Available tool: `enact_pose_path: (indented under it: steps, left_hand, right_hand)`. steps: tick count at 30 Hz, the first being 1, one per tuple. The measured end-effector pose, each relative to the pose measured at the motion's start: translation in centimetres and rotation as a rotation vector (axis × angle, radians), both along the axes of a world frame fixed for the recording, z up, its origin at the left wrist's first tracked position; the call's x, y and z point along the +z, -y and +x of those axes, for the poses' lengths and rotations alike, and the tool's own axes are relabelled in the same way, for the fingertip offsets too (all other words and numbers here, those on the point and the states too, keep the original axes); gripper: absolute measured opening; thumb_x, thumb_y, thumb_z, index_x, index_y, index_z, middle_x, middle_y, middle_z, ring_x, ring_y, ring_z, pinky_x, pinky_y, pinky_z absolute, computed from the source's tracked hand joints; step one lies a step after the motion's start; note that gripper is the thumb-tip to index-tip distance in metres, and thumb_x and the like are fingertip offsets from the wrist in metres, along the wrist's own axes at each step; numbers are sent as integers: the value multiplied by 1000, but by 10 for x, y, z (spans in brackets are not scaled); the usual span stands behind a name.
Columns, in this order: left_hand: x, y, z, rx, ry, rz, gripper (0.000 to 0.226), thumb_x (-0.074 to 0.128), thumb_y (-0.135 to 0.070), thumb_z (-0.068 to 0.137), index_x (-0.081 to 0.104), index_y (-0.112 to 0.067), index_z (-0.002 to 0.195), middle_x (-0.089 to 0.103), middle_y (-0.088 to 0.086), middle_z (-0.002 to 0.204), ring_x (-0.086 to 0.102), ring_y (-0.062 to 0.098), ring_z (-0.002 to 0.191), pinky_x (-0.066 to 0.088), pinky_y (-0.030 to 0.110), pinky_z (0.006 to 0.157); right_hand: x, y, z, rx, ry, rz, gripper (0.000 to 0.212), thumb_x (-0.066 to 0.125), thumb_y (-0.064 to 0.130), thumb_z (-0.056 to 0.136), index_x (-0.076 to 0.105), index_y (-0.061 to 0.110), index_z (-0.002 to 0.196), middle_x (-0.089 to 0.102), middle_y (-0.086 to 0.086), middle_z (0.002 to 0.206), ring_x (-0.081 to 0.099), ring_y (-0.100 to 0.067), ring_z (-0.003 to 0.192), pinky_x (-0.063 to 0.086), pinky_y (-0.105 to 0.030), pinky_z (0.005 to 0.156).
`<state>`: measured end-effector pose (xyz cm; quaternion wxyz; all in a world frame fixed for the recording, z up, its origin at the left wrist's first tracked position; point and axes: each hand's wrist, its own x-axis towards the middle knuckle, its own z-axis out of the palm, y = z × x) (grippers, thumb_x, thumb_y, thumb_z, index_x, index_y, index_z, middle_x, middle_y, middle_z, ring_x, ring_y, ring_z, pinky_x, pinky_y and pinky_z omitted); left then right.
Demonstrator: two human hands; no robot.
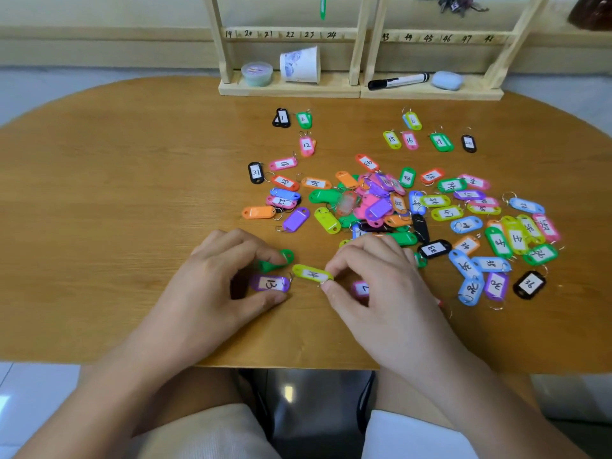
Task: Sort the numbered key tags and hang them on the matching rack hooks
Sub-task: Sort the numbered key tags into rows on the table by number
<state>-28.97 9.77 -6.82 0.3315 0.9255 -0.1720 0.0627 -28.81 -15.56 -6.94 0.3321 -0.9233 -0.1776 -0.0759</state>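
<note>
Pinching tag 14 point(312, 273), right hand point(374, 279) sits beside left hand point(215, 276) gripping green tag point(285, 257), near table point(99, 260) edge.

On the tabletop point(132, 193) the right hand point(374, 279) pinches the yellow-green tag 14 point(311, 273) at its ring end; the left hand point(228, 276) curls its fingers point(251, 248) onto a green tag point(278, 261), with purple tag 13 point(270, 283) just beside it, near the mixed pile of key tags point(397, 207) below the numbered wooden rack point(288, 34)
</note>
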Motion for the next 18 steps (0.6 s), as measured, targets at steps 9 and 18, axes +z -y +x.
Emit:
enact_pose_path:
  steps: [9, 18]
  left_hand:
    - [8, -8, 3, 14, -38, 101, 18, 79, -48, 86, 76, -41, 102, 59, -23, 115, 53, 8, 109, 48, 33, 93]
    - [26, -1, 12, -32, -84, 137, 18, 85, -41, 84, 68, -45, 89, 64, -25, 108, 57, 10, 110, 50, 43, 89]
  right_hand:
    - [26, 8, 13, -33, -166, 304, 17, 82, 23, 90, 68, 30, 86, 72, 13, 97, 68, -6, 89, 57, -25, 77]
    - [38, 18, 41, 0, -290, 584, 25, 80, 1, 90, 66, 21, 86, 72, 2, 84, 70, -16, 80, 59, -38, 80]
